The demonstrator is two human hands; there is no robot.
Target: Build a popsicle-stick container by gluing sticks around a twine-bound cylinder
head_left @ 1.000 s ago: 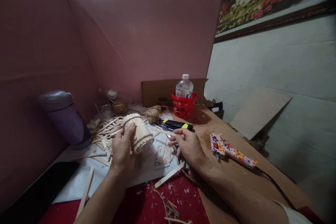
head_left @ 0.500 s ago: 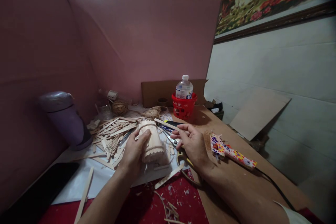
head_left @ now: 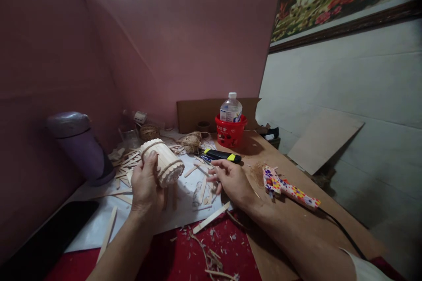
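Note:
My left hand (head_left: 145,184) is closed round a small barrel made of wooden craft sticks (head_left: 162,161) with twine bands, held tilted above the white sheet (head_left: 99,224). My right hand (head_left: 231,180) rests on the table to its right with fingers loosely spread, fingertips over loose wooden sticks (head_left: 201,191); nothing shows in its grip. Just beyond its fingers lies a black and yellow utility knife (head_left: 222,155). A glue gun with a flowered pattern (head_left: 288,188) lies to the right of that hand.
A heap of craft sticks (head_left: 123,164) and twine balls (head_left: 191,142) lie behind the barrel. A red bucket with a water bottle (head_left: 230,125) stands at the back, a purple flask (head_left: 79,147) at left, a black phone (head_left: 42,239) near the front left. Pink panels wall the desk.
My left hand lifted the stick barrel up and leftwards and tilted it. My right hand let go of the stick it held and dropped to the table with fingers spread.

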